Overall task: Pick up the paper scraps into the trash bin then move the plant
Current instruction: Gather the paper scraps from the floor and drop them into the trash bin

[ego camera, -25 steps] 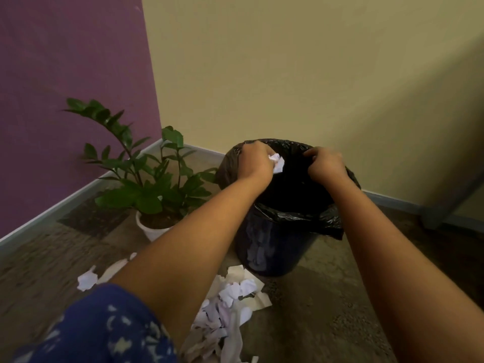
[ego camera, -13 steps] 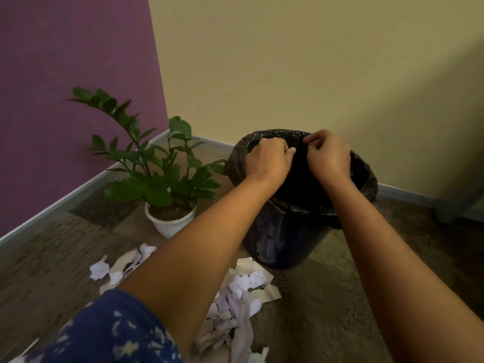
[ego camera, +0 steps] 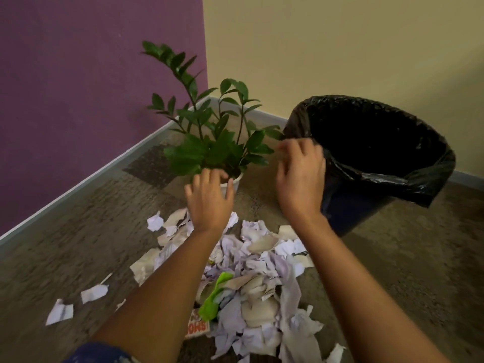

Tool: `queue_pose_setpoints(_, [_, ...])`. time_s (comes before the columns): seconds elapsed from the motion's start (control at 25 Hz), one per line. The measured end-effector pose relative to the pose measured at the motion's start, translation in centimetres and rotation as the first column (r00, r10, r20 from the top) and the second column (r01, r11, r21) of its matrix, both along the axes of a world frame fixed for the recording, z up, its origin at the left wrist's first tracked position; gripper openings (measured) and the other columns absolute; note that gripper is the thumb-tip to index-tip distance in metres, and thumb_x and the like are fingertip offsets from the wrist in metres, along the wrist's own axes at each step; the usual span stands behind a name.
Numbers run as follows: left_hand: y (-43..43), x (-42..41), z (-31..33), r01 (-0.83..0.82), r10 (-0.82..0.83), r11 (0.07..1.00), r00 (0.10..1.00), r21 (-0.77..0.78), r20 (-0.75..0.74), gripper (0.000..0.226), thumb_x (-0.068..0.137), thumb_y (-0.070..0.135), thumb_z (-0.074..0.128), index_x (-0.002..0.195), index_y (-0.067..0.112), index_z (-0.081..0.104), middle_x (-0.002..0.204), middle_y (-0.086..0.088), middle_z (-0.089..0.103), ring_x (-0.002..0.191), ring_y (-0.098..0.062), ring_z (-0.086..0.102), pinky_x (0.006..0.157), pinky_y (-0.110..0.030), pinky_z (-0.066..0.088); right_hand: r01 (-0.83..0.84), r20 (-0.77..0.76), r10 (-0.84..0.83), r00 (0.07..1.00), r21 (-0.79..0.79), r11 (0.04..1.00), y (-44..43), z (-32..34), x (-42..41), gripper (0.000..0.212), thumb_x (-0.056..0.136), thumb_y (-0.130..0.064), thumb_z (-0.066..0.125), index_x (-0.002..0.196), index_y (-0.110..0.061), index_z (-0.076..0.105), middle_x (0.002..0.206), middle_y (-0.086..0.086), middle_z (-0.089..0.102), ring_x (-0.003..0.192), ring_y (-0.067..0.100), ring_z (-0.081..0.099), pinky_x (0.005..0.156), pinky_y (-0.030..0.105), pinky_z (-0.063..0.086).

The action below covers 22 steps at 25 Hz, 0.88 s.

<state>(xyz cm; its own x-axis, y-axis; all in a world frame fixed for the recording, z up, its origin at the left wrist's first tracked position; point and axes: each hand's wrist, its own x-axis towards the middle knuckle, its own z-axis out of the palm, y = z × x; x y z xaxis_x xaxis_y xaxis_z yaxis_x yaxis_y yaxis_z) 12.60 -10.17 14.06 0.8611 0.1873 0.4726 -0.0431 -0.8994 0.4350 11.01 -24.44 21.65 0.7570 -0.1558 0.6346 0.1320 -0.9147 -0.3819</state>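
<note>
A heap of torn white, beige and green paper scraps (ego camera: 251,279) lies on the carpet below my arms. The trash bin (ego camera: 372,142), dark blue with a black liner folded over its rim, stands at the right. A leafy green plant (ego camera: 209,142) in a white pot (ego camera: 233,183) stands in the corner to the left of the bin. My left hand (ego camera: 209,197) hovers open above the far edge of the heap, just in front of the pot. My right hand (ego camera: 298,179) is open too, beside the bin's near left rim, holding nothing.
A purple wall (ego camera: 78,100) runs along the left and a yellow wall (ego camera: 340,48) behind, meeting in the corner behind the plant. Single scraps (ego camera: 93,293) lie apart on the carpet at the lower left. A printed red and orange scrap (ego camera: 196,327) sits under the heap.
Both hands have left the bin's opening and dropped back toward the heap, now empty with fingers spread. The white scrap seen in my left hand is gone. The view has tilted down.
</note>
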Motion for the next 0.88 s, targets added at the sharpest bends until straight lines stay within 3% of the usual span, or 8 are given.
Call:
queue_pose_setpoints(0.12, [2.6, -1.5, -3.7, -0.111, 0.123, 0.992, 0.905, 0.053, -0.407, 0.055, 0.086, 0.051, 0.054, 0.128, 0.016, 0.047, 0.135, -0.009, 0.048, 0.127, -0.028, 0.042, 0.1, -0.046, 0.035, -0.044, -0.373, 0.038, 0.927, -0.007, 0.999, 1.8, -5.1, -0.2, 0.03, 0.092, -0.016, 0.053, 0.122, -0.015, 0.057, 0.122, 0.009, 0.055, 0.111, 0.03, 0.049, 0.091, 0.039, 0.04])
queue_pose_setpoints(0.24, [4.5, -2.6, -5.7, -0.233, 0.099, 0.97, 0.653, -0.074, -0.751, 0.093, 0.075, 0.066, 0.06, 0.148, 0.024, 0.019, 0.157, -0.013, 0.014, 0.143, -0.039, 0.014, 0.11, -0.062, 0.023, -0.1, -0.747, 0.096, 0.658, 0.039, 0.994, 3.1, -9.7, 0.2, 0.053, 0.093, -0.034, 0.056, 0.141, -0.021, 0.039, 0.145, 0.012, 0.036, 0.131, 0.034, 0.038, 0.106, 0.044, 0.037])
queue_pose_setpoints(0.32, [5.5, -3.1, -6.7, -0.262, 0.033, 0.957, 0.534, -0.128, -0.845, 0.11, 0.068, 0.071, 0.063, 0.15, 0.03, 0.001, 0.158, -0.016, -0.007, 0.144, -0.044, -0.003, 0.111, -0.067, 0.014, -0.131, -0.873, 0.145, 0.466, 0.094, 0.987, 3.6, -12.0, 0.5, 0.072, 0.087, -0.047, 0.062, 0.147, -0.027, 0.028, 0.156, 0.013, 0.019, 0.142, 0.037, 0.024, 0.113, 0.05, 0.029])
queue_pose_setpoints(0.4, [5.9, -3.6, -7.4, -0.186, 0.016, 0.98, 0.433, -0.072, -0.901, 0.12, 0.066, 0.073, 0.062, 0.15, 0.029, -0.012, 0.156, -0.018, -0.019, 0.143, -0.046, -0.013, 0.112, -0.067, 0.009, -0.153, -0.941, 0.158, 0.3, 0.116, 0.981, 3.9, -13.8, 0.7, 0.091, 0.081, -0.053, 0.066, 0.152, -0.031, 0.013, 0.161, 0.013, -0.003, 0.147, 0.041, 0.003, 0.116, 0.058, 0.02])
queue_pose_setpoints(0.48, [6.0, -3.8, -7.8, -0.1, 0.0, 0.994, 0.388, -0.043, -0.922, 0.121, 0.067, 0.07, 0.065, 0.149, 0.028, -0.015, 0.155, -0.022, -0.021, 0.142, -0.047, -0.014, 0.113, -0.065, 0.008, -0.195, -0.969, 0.13, 0.208, 0.089, 0.977, 4.1, -15.1, 0.8, 0.099, 0.079, -0.052, 0.069, 0.152, -0.035, 0.005, 0.16, 0.01, -0.016, 0.147, 0.042, -0.011, 0.115, 0.063, 0.014])
queue_pose_setpoints(0.56, [5.7, -3.6, -8.2, -0.044, -0.015, 0.998, 0.397, -0.035, -0.917, 0.109, 0.074, 0.06, 0.066, 0.15, 0.03, -0.006, 0.155, -0.024, -0.017, 0.142, -0.05, -0.006, 0.114, -0.061, 0.015, -0.252, -0.973, 0.112, 0.202, 0.058, 0.966, 4.3, -16.1, 0.7, 0.095, 0.08, -0.047, 0.07, 0.151, -0.039, 0.008, 0.161, 0.008, -0.015, 0.147, 0.039, -0.011, 0.116, 0.062, 0.015])
queue_pose_setpoints(0.68, [5.2, -3.3, -8.7, 0.009, 0.0, 1.0, 0.46, 0.004, -0.888, 0.081, 0.085, 0.045, 0.063, 0.149, 0.03, 0.015, 0.157, -0.019, 0.001, 0.141, -0.047, 0.017, 0.111, -0.051, 0.032, -0.296, -0.964, 0.1, 0.248, 0.023, 0.955, 4.7, -17.1, 0.2, 0.074, 0.087, -0.034, 0.066, 0.147, -0.042, 0.025, 0.162, 0.006, -0.003, 0.148, 0.034, 0.006, 0.115, 0.054, 0.027])
queue_pose_setpoints(0.88, [4.1, -3.6, -9.6, -0.025, 0.06, 0.998, 0.648, 0.058, -0.759, 0.032, 0.099, 0.024, 0.045, 0.13, 0.015, 0.053, 0.134, -0.012, 0.052, 0.122, -0.027, 0.053, 0.098, -0.036, 0.045, -0.328, -0.899, 0.112, 0.425, -0.038, 0.944, 4.6, -17.2, -0.2, 0.05, 0.092, -0.013, 0.056, 0.139, -0.03, 0.049, 0.143, 0.011, 0.044, 0.127, 0.029, 0.049, 0.101, 0.037, 0.045])
